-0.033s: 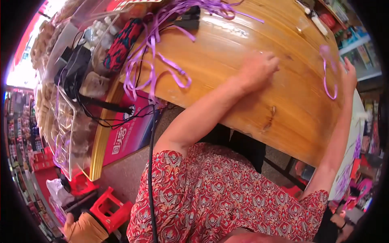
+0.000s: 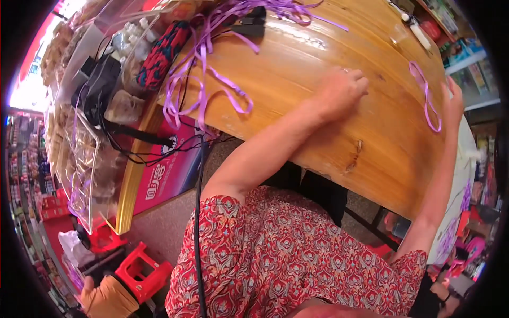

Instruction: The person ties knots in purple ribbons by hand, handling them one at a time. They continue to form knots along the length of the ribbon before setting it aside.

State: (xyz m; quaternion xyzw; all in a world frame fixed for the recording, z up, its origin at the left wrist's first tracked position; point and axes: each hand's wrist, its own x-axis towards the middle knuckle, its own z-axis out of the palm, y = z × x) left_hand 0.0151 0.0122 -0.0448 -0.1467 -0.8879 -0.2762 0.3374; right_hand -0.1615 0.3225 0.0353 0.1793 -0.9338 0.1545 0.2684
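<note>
Over the middle of the wooden table [image 2: 297,100] is my left hand [image 2: 342,94], its fingers curled in. Whatever might lie inside them is hidden. A thin loop of purple ribbon [image 2: 438,126] rests on the tabletop toward the right edge. Just right of this loop, my right hand [image 2: 452,103] has its fingers stretched out and does not grip the ribbon. A loose bunch of purple ribbons [image 2: 201,50] spreads across the far left corner, with some ends hanging over the edge.
A clear display case [image 2: 95,175] with bagged goods and black cables stands at the left. Red stools [image 2: 142,273] and a person in orange [image 2: 108,299] are at lower left. A white stick-like thing [image 2: 419,34] lies at the far right. A black cable [image 2: 197,238] hangs beside my left arm.
The upper part of the purple loop, blurred before, has settled on the table a little to the left. My right hand has shifted slightly left; my left hand barely moved.
</note>
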